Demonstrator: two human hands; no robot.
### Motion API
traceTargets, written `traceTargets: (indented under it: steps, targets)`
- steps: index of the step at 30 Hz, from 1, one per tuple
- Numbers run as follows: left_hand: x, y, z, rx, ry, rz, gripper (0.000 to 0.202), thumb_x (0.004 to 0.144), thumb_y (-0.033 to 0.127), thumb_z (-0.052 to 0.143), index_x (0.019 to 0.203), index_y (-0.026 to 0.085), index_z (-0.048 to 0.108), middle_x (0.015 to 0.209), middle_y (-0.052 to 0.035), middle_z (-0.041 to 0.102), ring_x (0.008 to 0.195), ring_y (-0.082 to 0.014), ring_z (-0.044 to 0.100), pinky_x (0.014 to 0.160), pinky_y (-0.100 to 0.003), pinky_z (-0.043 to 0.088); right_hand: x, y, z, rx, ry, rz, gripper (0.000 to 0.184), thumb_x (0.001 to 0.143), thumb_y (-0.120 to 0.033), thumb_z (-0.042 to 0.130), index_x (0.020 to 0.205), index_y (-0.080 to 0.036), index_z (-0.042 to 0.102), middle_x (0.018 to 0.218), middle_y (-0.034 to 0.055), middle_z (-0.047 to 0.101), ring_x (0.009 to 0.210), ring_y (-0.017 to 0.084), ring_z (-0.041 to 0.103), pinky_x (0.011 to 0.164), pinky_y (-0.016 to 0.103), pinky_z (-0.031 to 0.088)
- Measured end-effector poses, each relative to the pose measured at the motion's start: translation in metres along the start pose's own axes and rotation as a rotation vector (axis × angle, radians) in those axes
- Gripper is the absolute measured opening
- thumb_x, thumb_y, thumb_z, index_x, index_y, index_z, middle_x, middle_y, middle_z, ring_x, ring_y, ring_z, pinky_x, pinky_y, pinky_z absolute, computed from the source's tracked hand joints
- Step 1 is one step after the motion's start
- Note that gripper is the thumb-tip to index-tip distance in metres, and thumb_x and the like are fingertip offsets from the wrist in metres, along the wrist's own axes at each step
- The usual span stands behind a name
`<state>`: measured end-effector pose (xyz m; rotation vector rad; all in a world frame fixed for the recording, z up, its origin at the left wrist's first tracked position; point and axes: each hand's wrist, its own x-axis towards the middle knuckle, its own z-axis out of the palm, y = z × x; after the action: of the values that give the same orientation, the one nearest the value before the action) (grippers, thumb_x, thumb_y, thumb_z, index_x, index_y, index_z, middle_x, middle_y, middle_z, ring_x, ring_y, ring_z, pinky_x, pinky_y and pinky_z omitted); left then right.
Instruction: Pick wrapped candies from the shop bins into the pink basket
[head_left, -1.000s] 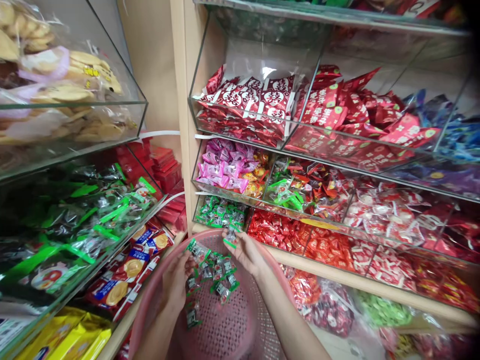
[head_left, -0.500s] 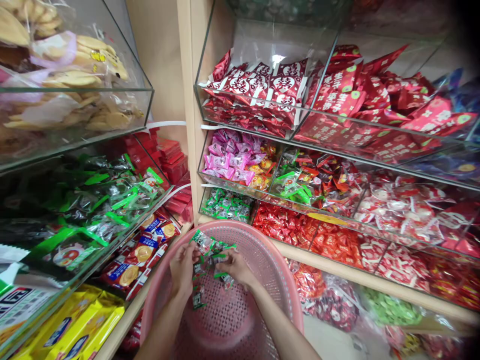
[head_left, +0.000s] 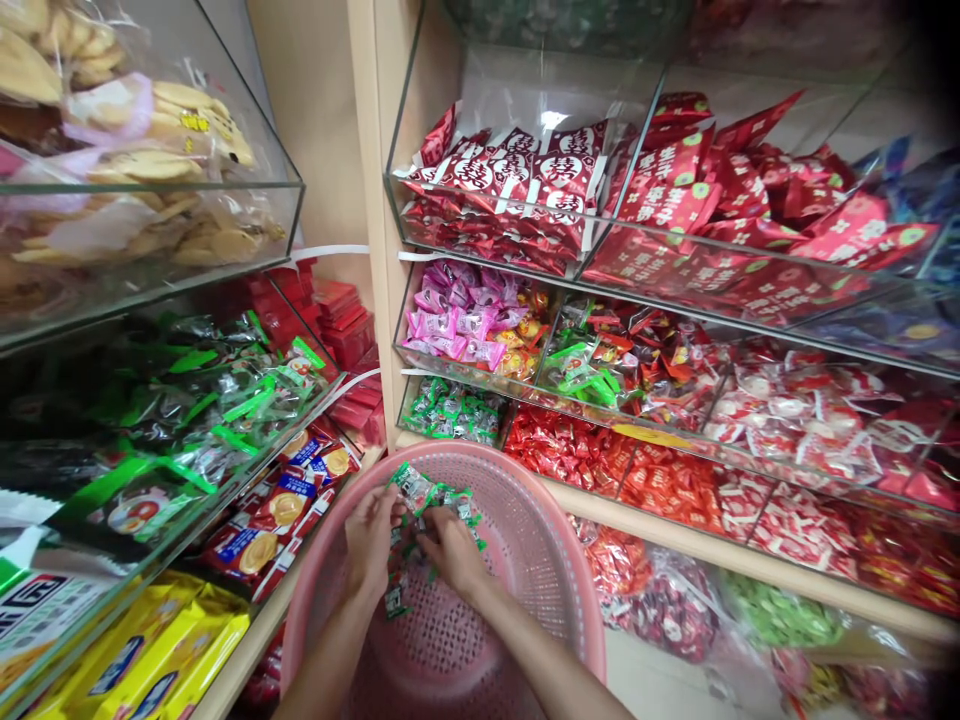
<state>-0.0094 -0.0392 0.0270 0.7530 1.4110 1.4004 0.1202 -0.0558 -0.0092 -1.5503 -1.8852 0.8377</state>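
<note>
Both my hands are cupped together over a pink mesh basket (head_left: pixel 525 530). My left hand (head_left: pixel 370 535) and my right hand (head_left: pixel 448 548) close around a bunch of small green-and-clear wrapped candies (head_left: pixel 424 497). A few of these candies hang below my fingers inside the basket. The glass bin with the same green candies (head_left: pixel 454 410) sits just beyond the basket on the lowest row of the shelf.
Glass bins hold red packets (head_left: pixel 525 190), pink candies (head_left: pixel 457 320), mixed green and red candies (head_left: pixel 615 365) and red candies (head_left: pixel 570 450). On the left stand bins of biscuits (head_left: pixel 135 200), green-wrapped snacks (head_left: pixel 202 400) and yellow packs (head_left: pixel 157 670). Bagged sweets (head_left: pixel 660 600) lie under the shelf.
My right hand came back from the green candy bin and joined my left hand over the basket. The candies are now gathered between both hands.
</note>
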Motion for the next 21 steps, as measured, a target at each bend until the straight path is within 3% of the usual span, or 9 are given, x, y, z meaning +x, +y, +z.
traceTargets:
  steps: [2, 5, 8, 10, 13, 15, 19, 21]
  targets:
    - [0.001, -0.002, -0.001, 0.001, 0.008, -0.005, 0.030, 0.065, 0.047, 0.066, 0.071, 0.018, 0.060, 0.064, -0.0003, 0.061, 0.062, -0.0143, 0.057, 0.059, -0.025, 0.044, 0.007, 0.003, -0.006, 0.101, 0.092, 0.002, 0.015, 0.080, -0.020, 0.051, 0.090, -0.020, 0.062, 0.082, 0.0044, 0.063, 0.079, 0.019, 0.058, 0.073, 0.029, 0.043]
    - [0.002, -0.003, -0.001, 0.030, -0.007, -0.017, 0.030, 0.065, 0.047, 0.066, 0.072, 0.018, 0.061, 0.063, -0.0005, 0.062, 0.062, -0.0148, 0.057, 0.058, -0.024, 0.043, 0.017, 0.005, -0.015, 0.448, 0.170, 0.131, 0.020, 0.083, -0.035, 0.047, 0.085, -0.020, 0.061, 0.069, 0.0019, 0.061, 0.062, 0.016, 0.056, 0.061, 0.027, 0.044]
    - [-0.001, -0.002, 0.001, 0.097, -0.067, -0.030, 0.030, 0.064, 0.047, 0.066, 0.072, 0.018, 0.063, 0.063, -0.0010, 0.062, 0.060, -0.0152, 0.057, 0.056, -0.024, 0.042, 0.019, 0.001, -0.023, 0.874, 0.126, 0.281, 0.034, 0.079, -0.052, 0.051, 0.085, -0.019, 0.059, 0.069, 0.0005, 0.061, 0.056, 0.014, 0.056, 0.054, 0.025, 0.045]
    - [-0.005, 0.000, 0.004, 0.153, -0.134, -0.030, 0.031, 0.064, 0.047, 0.066, 0.071, 0.018, 0.064, 0.062, -0.0012, 0.062, 0.060, -0.0152, 0.057, 0.056, -0.023, 0.041, 0.017, -0.005, -0.027, 1.040, 0.046, 0.302, 0.037, 0.072, -0.054, 0.060, 0.085, -0.020, 0.060, 0.072, -0.0003, 0.062, 0.058, 0.012, 0.057, 0.055, 0.024, 0.046]
    - [-0.007, 0.004, 0.005, 0.229, -0.274, -0.048, 0.034, 0.062, 0.050, 0.066, 0.071, 0.018, 0.065, 0.061, -0.0021, 0.063, 0.060, -0.0165, 0.058, 0.056, -0.024, 0.041, 0.013, -0.012, -0.030, 1.130, -0.056, 0.306, 0.037, 0.060, -0.046, 0.075, 0.082, -0.019, 0.062, 0.070, -0.0020, 0.063, 0.058, 0.010, 0.056, 0.055, 0.021, 0.044]
    - [-0.007, 0.007, 0.001, 0.314, -0.347, -0.039, 0.034, 0.062, 0.052, 0.065, 0.065, 0.018, 0.064, 0.059, -0.0029, 0.062, 0.057, -0.0171, 0.057, 0.054, -0.024, 0.039, 0.012, -0.013, -0.030, 1.139, -0.048, 0.335, 0.037, 0.055, -0.042, 0.079, 0.077, -0.018, 0.063, 0.066, -0.0030, 0.062, 0.055, 0.008, 0.054, 0.053, 0.020, 0.042]
    - [-0.010, 0.000, -0.022, 0.637, -0.347, 0.014, 0.030, 0.054, 0.041, 0.071, 0.042, 0.021, 0.052, 0.041, -0.0004, 0.049, 0.047, -0.0173, 0.051, 0.052, -0.025, 0.032, 0.014, -0.012, -0.035, 1.162, 0.020, 0.410, 0.037, 0.052, -0.043, 0.079, 0.072, -0.018, 0.062, 0.061, -0.0045, 0.060, 0.051, 0.008, 0.052, 0.049, 0.019, 0.041]
    - [-0.016, -0.013, -0.036, 0.641, -0.359, -0.068, 0.028, 0.046, 0.032, 0.074, 0.041, 0.023, 0.049, 0.035, 0.0025, 0.043, 0.043, -0.0175, 0.049, 0.051, -0.025, 0.031, 0.016, -0.011, -0.040, 1.199, 0.032, 0.455, 0.037, 0.053, -0.043, 0.079, 0.073, -0.017, 0.061, 0.061, -0.0047, 0.060, 0.050, 0.008, 0.053, 0.048, 0.019, 0.042]
